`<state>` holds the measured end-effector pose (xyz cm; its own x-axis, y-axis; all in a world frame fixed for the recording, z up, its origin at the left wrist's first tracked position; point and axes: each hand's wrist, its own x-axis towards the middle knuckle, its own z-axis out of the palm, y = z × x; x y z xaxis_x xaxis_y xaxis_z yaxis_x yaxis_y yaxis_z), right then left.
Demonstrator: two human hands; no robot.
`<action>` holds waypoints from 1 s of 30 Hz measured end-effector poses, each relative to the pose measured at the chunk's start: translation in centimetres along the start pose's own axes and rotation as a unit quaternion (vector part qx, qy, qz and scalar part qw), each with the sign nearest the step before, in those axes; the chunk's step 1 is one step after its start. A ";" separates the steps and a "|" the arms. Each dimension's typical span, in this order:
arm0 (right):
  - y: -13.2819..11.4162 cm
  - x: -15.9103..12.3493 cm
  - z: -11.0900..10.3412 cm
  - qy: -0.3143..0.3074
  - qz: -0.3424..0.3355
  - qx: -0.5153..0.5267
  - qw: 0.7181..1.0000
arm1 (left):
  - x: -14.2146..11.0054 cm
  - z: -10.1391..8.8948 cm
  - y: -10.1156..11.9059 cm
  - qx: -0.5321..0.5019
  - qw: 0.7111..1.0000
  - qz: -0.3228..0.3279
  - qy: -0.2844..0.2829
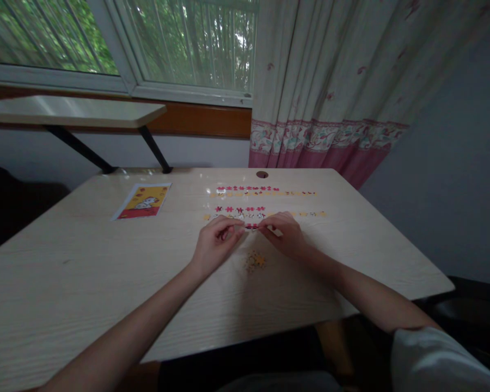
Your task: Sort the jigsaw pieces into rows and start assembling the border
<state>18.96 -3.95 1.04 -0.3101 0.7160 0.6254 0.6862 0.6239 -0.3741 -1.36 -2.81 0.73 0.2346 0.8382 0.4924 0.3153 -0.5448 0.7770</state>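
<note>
Pinching flat red card-like jigsaw pieces [252, 225] with left hand [215, 239] and right hand [285, 232] fingers; likely light, stiff; grip outer edges.

Daylight and green foliage show through a window [191, 90] at upper left, above a pale shelf [81, 110]. A flowered, pink-hemmed curtain [310, 81] hangs upper right, beside a dim wall [445, 179]; a light wood-grain surface [126, 272] spreads below.
</note>
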 end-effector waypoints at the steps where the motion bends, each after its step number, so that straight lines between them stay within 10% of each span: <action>1: 0.0 0.0 0.0 0.000 -0.003 0.001 1.000 | 0.0 -0.1 0.1 0.008 1.000 0.012 0.001; 14: 0.6 0.2 -0.2 -0.012 -0.010 0.022 1.000 | 0.8 -1.5 0.0 0.073 0.994 0.069 0.040; 23: 1.1 0.1 -1.5 -0.320 -0.027 0.092 0.943 | 2.7 -5.0 -3.6 0.145 0.982 0.004 0.118; 30: 0.5 0.2 -1.3 -0.391 -0.041 0.122 0.911 | 4.3 -7.4 -9.6 0.232 0.967 -0.089 0.051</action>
<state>20.11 -3.92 1.90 -0.7936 0.6082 0.0146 0.5024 0.6687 -0.5481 -10.24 6.21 -1.73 0.0538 0.9051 0.4217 0.7268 -0.3251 0.6051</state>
